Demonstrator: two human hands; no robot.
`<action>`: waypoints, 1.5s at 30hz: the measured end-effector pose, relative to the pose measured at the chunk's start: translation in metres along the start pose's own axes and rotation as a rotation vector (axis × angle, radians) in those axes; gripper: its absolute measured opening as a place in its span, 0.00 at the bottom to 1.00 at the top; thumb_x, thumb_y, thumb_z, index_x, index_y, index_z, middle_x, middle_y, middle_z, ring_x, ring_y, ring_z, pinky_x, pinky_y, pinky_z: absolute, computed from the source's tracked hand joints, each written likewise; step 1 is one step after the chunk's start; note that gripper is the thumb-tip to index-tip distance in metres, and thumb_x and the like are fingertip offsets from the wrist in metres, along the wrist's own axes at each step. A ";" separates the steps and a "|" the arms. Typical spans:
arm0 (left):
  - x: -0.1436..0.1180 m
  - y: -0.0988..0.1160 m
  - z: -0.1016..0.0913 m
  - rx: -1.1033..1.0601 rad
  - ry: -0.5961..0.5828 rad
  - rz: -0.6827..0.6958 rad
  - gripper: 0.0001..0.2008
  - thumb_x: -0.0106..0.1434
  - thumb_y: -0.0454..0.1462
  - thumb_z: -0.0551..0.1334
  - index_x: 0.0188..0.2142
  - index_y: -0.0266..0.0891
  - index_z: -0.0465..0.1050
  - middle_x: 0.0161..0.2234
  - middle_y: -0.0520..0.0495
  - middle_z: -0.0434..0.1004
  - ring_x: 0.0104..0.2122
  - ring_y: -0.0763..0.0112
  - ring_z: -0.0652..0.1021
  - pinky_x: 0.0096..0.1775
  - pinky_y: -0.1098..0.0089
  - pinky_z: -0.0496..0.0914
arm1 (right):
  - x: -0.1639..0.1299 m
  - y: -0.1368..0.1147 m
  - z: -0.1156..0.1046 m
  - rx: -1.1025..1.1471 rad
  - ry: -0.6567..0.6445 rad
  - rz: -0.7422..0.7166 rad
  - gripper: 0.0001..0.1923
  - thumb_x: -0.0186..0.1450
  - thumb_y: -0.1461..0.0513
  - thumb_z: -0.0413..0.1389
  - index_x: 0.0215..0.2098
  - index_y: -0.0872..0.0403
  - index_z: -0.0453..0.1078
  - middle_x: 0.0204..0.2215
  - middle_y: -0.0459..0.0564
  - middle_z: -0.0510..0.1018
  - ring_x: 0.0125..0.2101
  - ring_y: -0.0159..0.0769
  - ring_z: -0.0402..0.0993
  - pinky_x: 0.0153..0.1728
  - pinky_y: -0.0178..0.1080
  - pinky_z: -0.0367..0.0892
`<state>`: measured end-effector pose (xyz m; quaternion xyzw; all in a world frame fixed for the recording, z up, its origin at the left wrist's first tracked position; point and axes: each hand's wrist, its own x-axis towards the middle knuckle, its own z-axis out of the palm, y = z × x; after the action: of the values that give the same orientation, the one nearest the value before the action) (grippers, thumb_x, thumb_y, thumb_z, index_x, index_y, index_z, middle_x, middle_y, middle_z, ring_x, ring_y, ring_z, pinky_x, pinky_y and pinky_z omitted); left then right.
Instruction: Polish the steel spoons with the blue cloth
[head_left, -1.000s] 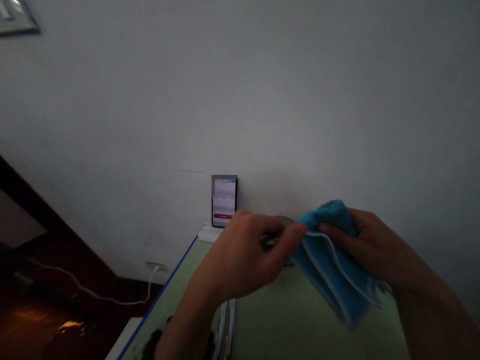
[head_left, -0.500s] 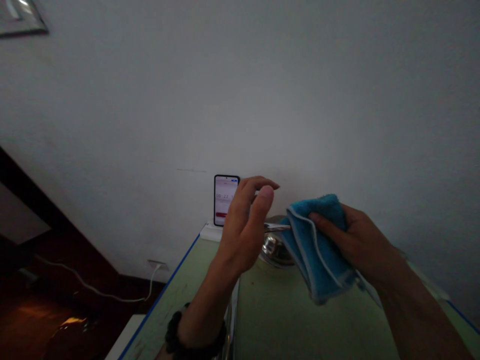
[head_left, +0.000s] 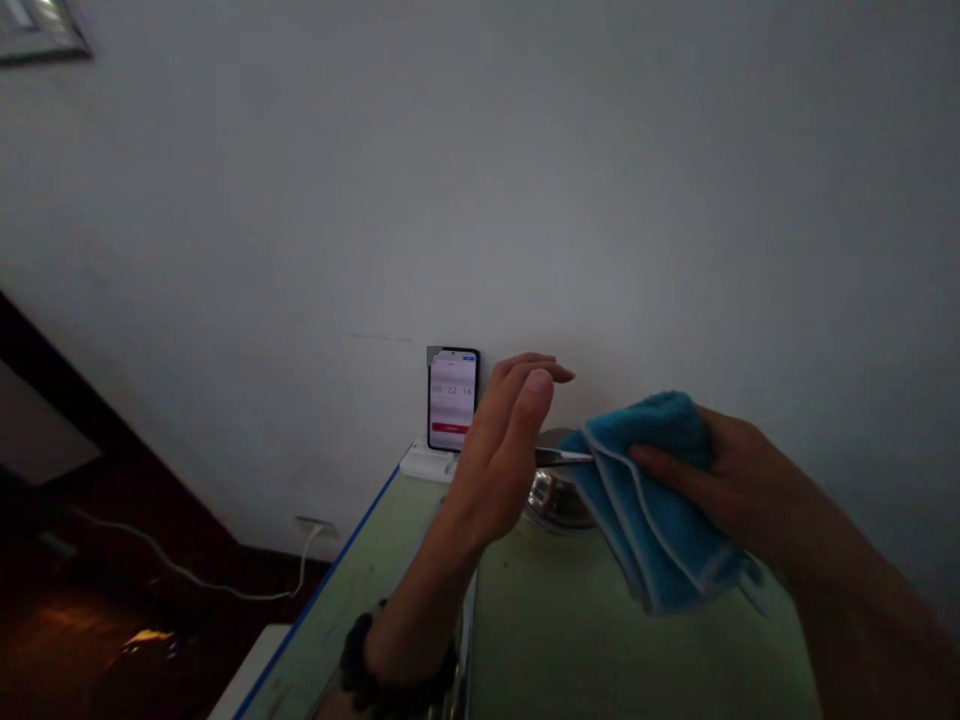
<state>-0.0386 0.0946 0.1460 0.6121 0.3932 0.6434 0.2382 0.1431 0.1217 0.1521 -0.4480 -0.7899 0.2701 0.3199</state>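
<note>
A folded blue cloth [head_left: 660,510] with pale edging is gripped in my right hand [head_left: 739,465], thumb on the near side. The cloth wraps round one end of a slim shiny metal utensil [head_left: 564,457], so its kind cannot be told. The other end of the utensil runs in behind the thumb base of my left hand [head_left: 499,460]. My left thumb and upper fingers stick out apart from each other, while the lower fingers, hidden behind the palm, seem to hold the utensil. Below it, a round shiny metal vessel [head_left: 559,502] stands on the green tabletop [head_left: 600,640].
A phone [head_left: 452,400] showing a timer leans on the wall in a white stand [head_left: 426,464] at the table's back left corner. Long metal pieces [head_left: 463,650] lie partly under my left forearm. A white cable [head_left: 225,594] runs to a wall socket beyond the table's blue edge.
Both hands have shifted slightly right, along with the cloth and utensil. More of the phone screen shows now.
</note>
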 end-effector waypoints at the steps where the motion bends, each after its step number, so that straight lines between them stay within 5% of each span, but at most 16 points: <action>1: 0.001 -0.002 0.000 0.004 -0.016 0.013 0.18 0.65 0.44 0.45 0.37 0.40 0.70 0.46 0.46 0.67 0.48 0.65 0.67 0.50 0.63 0.62 | -0.001 0.000 -0.002 0.011 -0.115 -0.004 0.13 0.58 0.51 0.53 0.32 0.51 0.67 0.25 0.42 0.75 0.25 0.30 0.69 0.24 0.32 0.65; 4: 0.005 -0.007 -0.003 0.026 -0.040 0.016 0.18 0.66 0.43 0.44 0.37 0.39 0.69 0.44 0.45 0.68 0.48 0.67 0.67 0.51 0.65 0.61 | -0.002 -0.002 -0.003 0.022 -0.357 -0.065 0.10 0.60 0.54 0.51 0.32 0.51 0.67 0.26 0.40 0.74 0.25 0.27 0.68 0.25 0.30 0.65; 9: 0.007 -0.009 -0.008 0.108 -0.064 -0.075 0.19 0.65 0.46 0.44 0.39 0.39 0.68 0.43 0.45 0.69 0.45 0.66 0.69 0.47 0.65 0.63 | 0.000 -0.007 0.002 0.009 -0.320 -0.130 0.10 0.60 0.54 0.51 0.30 0.51 0.68 0.24 0.40 0.73 0.24 0.27 0.67 0.24 0.30 0.63; 11: 0.005 -0.008 -0.008 0.134 -0.086 -0.111 0.20 0.65 0.47 0.43 0.39 0.39 0.69 0.41 0.45 0.70 0.42 0.67 0.71 0.45 0.65 0.64 | 0.000 -0.006 0.003 -0.019 -0.190 -0.083 0.11 0.59 0.52 0.52 0.31 0.51 0.69 0.24 0.41 0.74 0.24 0.29 0.69 0.24 0.32 0.64; 17: -0.005 -0.004 0.003 0.246 -0.233 -0.147 0.22 0.64 0.49 0.41 0.32 0.38 0.65 0.30 0.48 0.69 0.31 0.70 0.70 0.34 0.69 0.64 | 0.003 -0.004 0.010 -0.003 0.482 -0.026 0.12 0.56 0.51 0.54 0.31 0.50 0.68 0.24 0.44 0.74 0.24 0.35 0.69 0.24 0.37 0.64; 22: -0.011 0.003 0.009 0.285 -0.368 -0.231 0.27 0.63 0.51 0.38 0.18 0.38 0.58 0.18 0.53 0.62 0.21 0.76 0.65 0.22 0.74 0.57 | 0.002 -0.008 0.028 0.107 0.734 0.033 0.15 0.61 0.52 0.47 0.37 0.51 0.67 0.30 0.49 0.74 0.31 0.40 0.70 0.32 0.41 0.65; 25: -0.007 0.006 0.002 0.333 -0.333 -0.258 0.28 0.63 0.52 0.40 0.15 0.37 0.57 0.15 0.55 0.57 0.17 0.78 0.61 0.20 0.74 0.53 | 0.004 -0.009 0.034 0.238 0.632 0.016 0.15 0.62 0.52 0.45 0.40 0.52 0.66 0.32 0.49 0.74 0.32 0.38 0.71 0.33 0.41 0.66; 29: 0.001 0.009 -0.018 0.454 -0.294 -0.301 0.28 0.61 0.53 0.43 0.14 0.37 0.58 0.13 0.55 0.56 0.15 0.79 0.60 0.20 0.74 0.53 | 0.006 -0.005 0.027 0.244 0.266 -0.028 0.13 0.61 0.53 0.49 0.38 0.52 0.66 0.31 0.46 0.75 0.31 0.35 0.71 0.32 0.37 0.67; 36: 0.002 0.015 -0.029 0.619 -0.522 -0.220 0.28 0.62 0.51 0.44 0.13 0.37 0.55 0.12 0.56 0.52 0.13 0.80 0.57 0.18 0.74 0.49 | 0.003 -0.002 0.003 0.107 -0.353 -0.108 0.08 0.59 0.57 0.52 0.33 0.51 0.70 0.27 0.43 0.76 0.27 0.32 0.71 0.26 0.33 0.66; 41: 0.002 0.015 -0.023 0.608 -0.476 -0.194 0.27 0.63 0.48 0.43 0.13 0.37 0.55 0.12 0.56 0.53 0.13 0.80 0.58 0.18 0.74 0.49 | 0.003 -0.007 0.005 0.008 -0.210 -0.098 0.09 0.58 0.55 0.53 0.28 0.51 0.71 0.20 0.41 0.73 0.21 0.30 0.68 0.21 0.32 0.63; 45: -0.001 0.009 -0.013 0.539 -0.365 -0.226 0.27 0.63 0.49 0.43 0.13 0.38 0.53 0.12 0.56 0.53 0.14 0.80 0.58 0.18 0.74 0.50 | 0.004 -0.005 0.016 -0.029 0.261 -0.049 0.12 0.57 0.52 0.53 0.27 0.52 0.68 0.20 0.44 0.72 0.21 0.32 0.67 0.22 0.35 0.62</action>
<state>-0.0494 0.0863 0.1533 0.7108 0.5650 0.3659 0.2042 0.1270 0.1205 0.1460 -0.4644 -0.7561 0.1901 0.4201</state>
